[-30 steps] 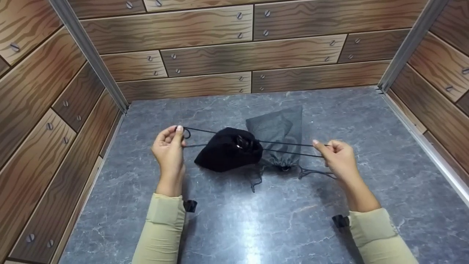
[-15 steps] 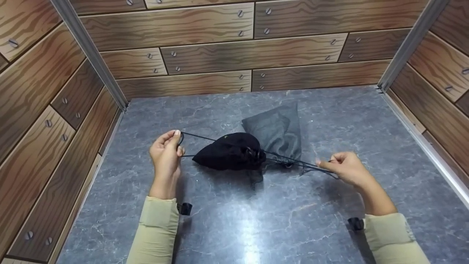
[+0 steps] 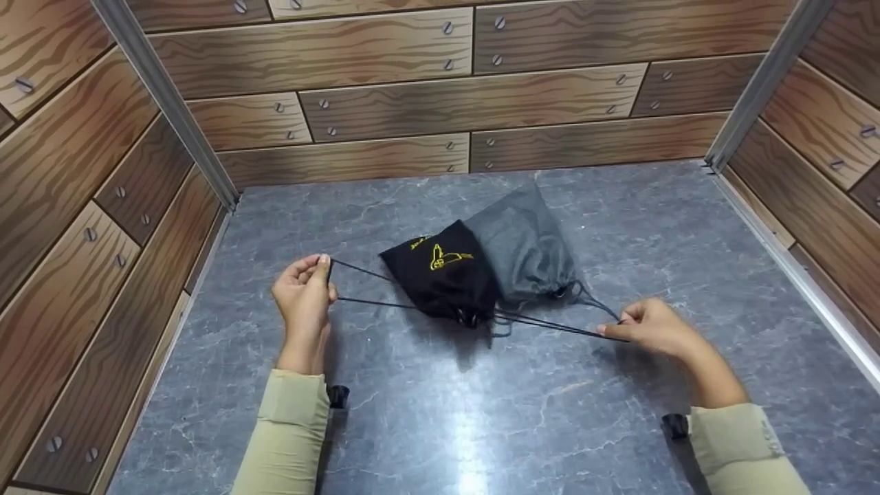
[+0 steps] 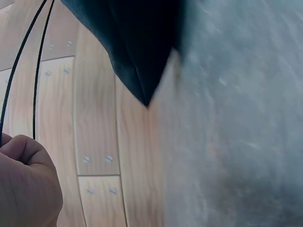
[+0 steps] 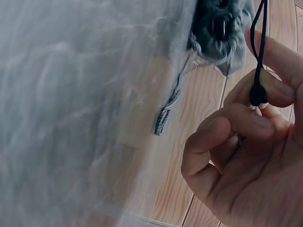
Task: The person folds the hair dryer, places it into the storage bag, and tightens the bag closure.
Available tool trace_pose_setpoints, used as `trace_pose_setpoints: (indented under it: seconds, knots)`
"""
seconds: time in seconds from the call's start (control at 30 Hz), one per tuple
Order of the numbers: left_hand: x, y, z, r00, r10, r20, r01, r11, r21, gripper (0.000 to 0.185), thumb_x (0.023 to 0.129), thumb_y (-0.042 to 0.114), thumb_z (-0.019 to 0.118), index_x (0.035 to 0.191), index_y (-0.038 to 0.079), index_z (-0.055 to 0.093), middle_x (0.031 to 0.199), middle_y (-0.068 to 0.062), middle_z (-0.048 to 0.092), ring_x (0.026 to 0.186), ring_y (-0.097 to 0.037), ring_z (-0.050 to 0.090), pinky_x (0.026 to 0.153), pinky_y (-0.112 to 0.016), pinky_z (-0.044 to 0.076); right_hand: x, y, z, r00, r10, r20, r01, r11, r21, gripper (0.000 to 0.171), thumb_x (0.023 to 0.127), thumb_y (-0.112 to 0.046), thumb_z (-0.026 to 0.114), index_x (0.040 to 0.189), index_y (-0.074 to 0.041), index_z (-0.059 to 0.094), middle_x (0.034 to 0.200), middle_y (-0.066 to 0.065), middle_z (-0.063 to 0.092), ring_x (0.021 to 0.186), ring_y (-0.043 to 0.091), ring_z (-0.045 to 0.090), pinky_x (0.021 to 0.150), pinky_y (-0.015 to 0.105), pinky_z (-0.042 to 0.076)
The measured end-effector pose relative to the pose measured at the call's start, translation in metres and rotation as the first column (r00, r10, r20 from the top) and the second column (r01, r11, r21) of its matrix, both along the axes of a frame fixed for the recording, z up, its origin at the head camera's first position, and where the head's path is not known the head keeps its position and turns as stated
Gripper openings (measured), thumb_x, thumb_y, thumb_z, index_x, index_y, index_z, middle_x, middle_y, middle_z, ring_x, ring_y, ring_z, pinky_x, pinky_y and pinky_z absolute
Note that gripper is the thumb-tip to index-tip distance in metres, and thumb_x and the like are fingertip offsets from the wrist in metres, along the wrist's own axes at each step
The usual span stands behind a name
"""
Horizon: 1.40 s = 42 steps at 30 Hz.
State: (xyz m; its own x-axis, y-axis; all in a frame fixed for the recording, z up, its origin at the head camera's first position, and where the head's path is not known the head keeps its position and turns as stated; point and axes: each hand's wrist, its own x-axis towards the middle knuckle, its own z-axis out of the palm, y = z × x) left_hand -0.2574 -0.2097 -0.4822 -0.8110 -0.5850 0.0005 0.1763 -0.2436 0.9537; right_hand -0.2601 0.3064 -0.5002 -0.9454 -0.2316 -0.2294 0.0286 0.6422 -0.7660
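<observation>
A black drawstring bag [image 3: 447, 275] with yellow printing hangs by its cords between the two hands, its gathered mouth toward the person. The left hand [image 3: 302, 292] pinches the cord loop on the left; in the left wrist view two black strands [image 4: 36, 85] run from it up toward the bag [image 4: 137, 47]. On the other side, the right hand [image 3: 656, 328] pinches the knotted end of the right black cord [image 5: 258, 90]. Behind the black bag lies a grey drawstring bag [image 3: 526, 247], partly covered by it. The grey bag's cord [image 5: 173, 90] trails loose near the right hand.
Marbled grey tabletop [image 3: 412, 426] lies under both bags. Wood-patterned panels [image 3: 385, 110] enclose it at the back and on both sides, with metal edging [image 3: 797, 275] along the right.
The black bag has turned so its yellow print shows and its mouth points toward the person. The right hand has moved outward and nearer; the left hand has shifted slightly left and nearer.
</observation>
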Motion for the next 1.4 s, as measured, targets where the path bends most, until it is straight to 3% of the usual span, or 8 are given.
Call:
trace_pose_setpoints:
  seconds: [0.17,0.33,0.77,0.9,1.1,1.27,1.4]
  knots:
    - [0.001,-0.006,-0.01,0.999,0.018,0.051,-0.017,1.0,-0.024,0.017,0.1,0.009,0.072,0.108,-0.005,0.066,0.079,0.0,0.061,0.043,-0.005,0.049,0.042,-0.017,0.042,-0.003,0.002,-0.001,1.0,0.001,0.0,-0.001,0.999,0.05,0.056,0.093,-0.033,0.082,0.063,-0.019,0.036,0.057,-0.011,0.031,0.053,0.007,0.032,0.051,0.023,0.029]
    - [-0.001,-0.004,-0.005,0.998,0.058,0.035,-0.057,0.998,-0.027,0.014,0.1,0.007,0.072,0.106,-0.004,0.066,0.08,0.0,0.061,0.043,-0.005,0.048,0.042,-0.018,0.043,-0.003,0.002,0.0,1.0,0.003,-0.015,-0.002,0.998,0.065,0.056,0.094,-0.034,0.08,0.063,-0.02,0.037,0.057,-0.012,0.032,0.053,0.006,0.034,0.051,0.023,0.031]
    - [0.002,0.003,0.0,0.997,0.069,0.019,-0.066,0.99,-0.127,0.012,0.098,0.006,0.074,0.105,-0.004,0.069,0.081,-0.001,0.063,0.043,-0.007,0.052,0.044,-0.019,0.045,0.004,-0.006,0.003,0.997,0.028,-0.074,-0.021,0.995,0.095,0.055,0.094,-0.031,0.08,0.063,-0.02,0.036,0.058,-0.011,0.032,0.053,0.007,0.035,0.051,0.023,0.031]
    - [0.001,0.009,0.006,0.998,0.067,-0.001,-0.066,0.979,-0.195,0.012,0.096,0.005,0.076,0.103,-0.003,0.071,0.081,-0.001,0.066,0.049,-0.008,0.058,0.051,-0.02,0.051,0.009,-0.013,0.004,0.99,0.019,-0.137,-0.001,0.991,0.132,0.054,0.096,-0.033,0.078,0.064,-0.02,0.036,0.059,-0.01,0.032,0.053,0.008,0.035,0.052,0.025,0.031]
    - [0.002,0.015,0.005,0.999,0.046,-0.013,-0.048,0.976,-0.212,0.011,0.095,0.002,0.076,0.102,-0.005,0.071,0.082,-0.002,0.068,0.063,-0.013,0.066,0.064,-0.024,0.059,0.013,-0.021,0.005,0.977,0.015,-0.211,0.028,0.98,0.197,0.05,0.098,-0.039,0.076,0.067,-0.018,0.042,0.062,-0.008,0.035,0.056,0.012,0.037,0.055,0.028,0.033]
    - [0.003,0.019,0.005,0.997,-0.056,-0.045,0.045,0.975,-0.218,0.011,0.092,-0.001,0.077,0.1,-0.005,0.071,0.082,-0.001,0.07,0.069,-0.013,0.067,0.069,-0.023,0.059,0.015,-0.026,0.009,0.962,0.015,-0.273,0.063,0.96,0.274,0.041,0.097,-0.046,0.075,0.076,-0.016,0.057,0.072,-0.001,0.053,0.066,0.017,0.047,0.062,0.032,0.038]
    - [0.003,0.023,0.005,0.987,-0.155,-0.038,0.138,0.951,-0.278,0.011,0.092,0.0,0.077,0.099,-0.005,0.071,0.083,0.0,0.071,0.073,-0.012,0.067,0.071,-0.021,0.056,0.014,-0.03,0.011,0.939,0.017,-0.343,0.088,0.954,0.288,0.035,0.097,-0.048,0.075,0.09,-0.014,0.069,0.093,0.007,0.07,0.082,0.025,0.059,0.072,0.041,0.046]
